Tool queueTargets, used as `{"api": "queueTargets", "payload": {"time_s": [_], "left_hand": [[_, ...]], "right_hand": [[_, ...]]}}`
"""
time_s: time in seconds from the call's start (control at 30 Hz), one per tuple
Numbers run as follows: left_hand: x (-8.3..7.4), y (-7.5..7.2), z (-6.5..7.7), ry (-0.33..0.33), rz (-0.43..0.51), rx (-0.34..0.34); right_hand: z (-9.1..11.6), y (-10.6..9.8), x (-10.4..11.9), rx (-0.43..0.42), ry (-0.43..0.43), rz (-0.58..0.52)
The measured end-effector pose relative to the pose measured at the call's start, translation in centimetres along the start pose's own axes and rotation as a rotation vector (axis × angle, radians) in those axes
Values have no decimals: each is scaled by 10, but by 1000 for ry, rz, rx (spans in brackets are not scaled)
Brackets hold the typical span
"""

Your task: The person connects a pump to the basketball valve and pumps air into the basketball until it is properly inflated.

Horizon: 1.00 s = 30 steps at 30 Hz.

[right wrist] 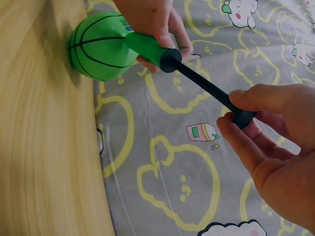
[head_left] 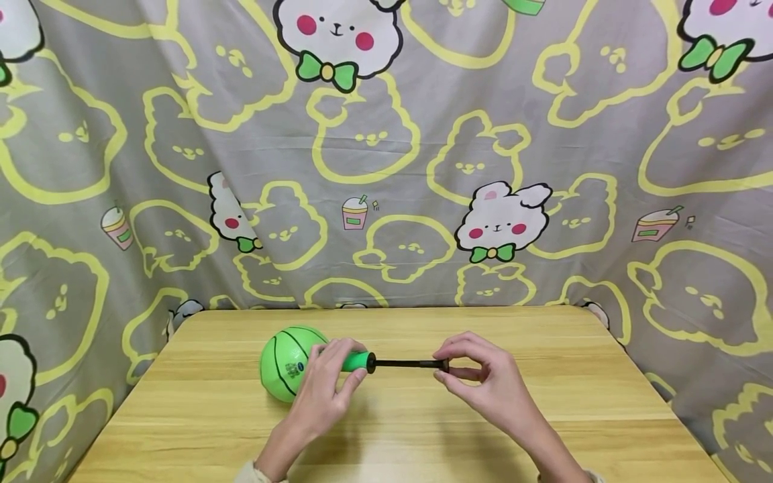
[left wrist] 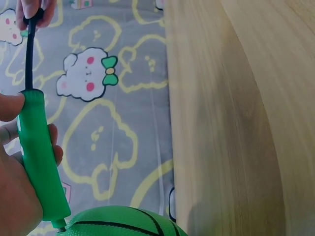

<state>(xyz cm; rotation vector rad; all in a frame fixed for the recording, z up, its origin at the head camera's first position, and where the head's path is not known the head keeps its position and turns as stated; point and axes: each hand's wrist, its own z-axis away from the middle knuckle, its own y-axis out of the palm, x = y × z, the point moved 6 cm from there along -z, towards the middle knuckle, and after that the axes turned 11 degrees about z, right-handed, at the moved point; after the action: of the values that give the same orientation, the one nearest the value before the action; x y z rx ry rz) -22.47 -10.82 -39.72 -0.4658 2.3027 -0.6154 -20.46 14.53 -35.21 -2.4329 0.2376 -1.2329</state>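
A green ball (head_left: 284, 365) with black seam lines rests on the table, left of centre. My left hand (head_left: 326, 382) grips the green barrel of a hand pump (left wrist: 42, 157), whose narrow end meets the ball in the left wrist view. The pump's black rod (right wrist: 204, 84) is drawn well out of the barrel and points right. At the rod's far end, my right hand (head_left: 486, 376) pinches the black end knob (right wrist: 243, 119) between thumb and fingers. In the head view, the left hand hides part of the barrel and the ball's right side.
The light wooden table (head_left: 386, 429) spreads under both hands. Behind it and at both sides hangs a grey curtain (head_left: 386, 154) printed with yellow outlines and white cartoon animals. The table's back edge runs close along the curtain.
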Motion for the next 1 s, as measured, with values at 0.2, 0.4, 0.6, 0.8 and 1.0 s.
{"api": "queueTargets", "payload": {"time_s": [0.2, 0.4, 0.6, 0.8, 1.0], "left_hand": [[0, -1, 0, 5, 6, -14], [-2, -1, 0, 10, 6, -12], [-4, -1, 1, 14, -4, -18], [-7, 2, 1, 31, -6, -13], [-10, 6, 1, 29, 5, -2]], "right_hand": [[1, 1, -1, 24, 11, -2], [1, 0, -2, 9, 7, -1], [1, 4, 0, -15, -29, -23], [2, 7, 3, -48, -89, -15], [3, 12, 2, -64, -93, -12]]}}
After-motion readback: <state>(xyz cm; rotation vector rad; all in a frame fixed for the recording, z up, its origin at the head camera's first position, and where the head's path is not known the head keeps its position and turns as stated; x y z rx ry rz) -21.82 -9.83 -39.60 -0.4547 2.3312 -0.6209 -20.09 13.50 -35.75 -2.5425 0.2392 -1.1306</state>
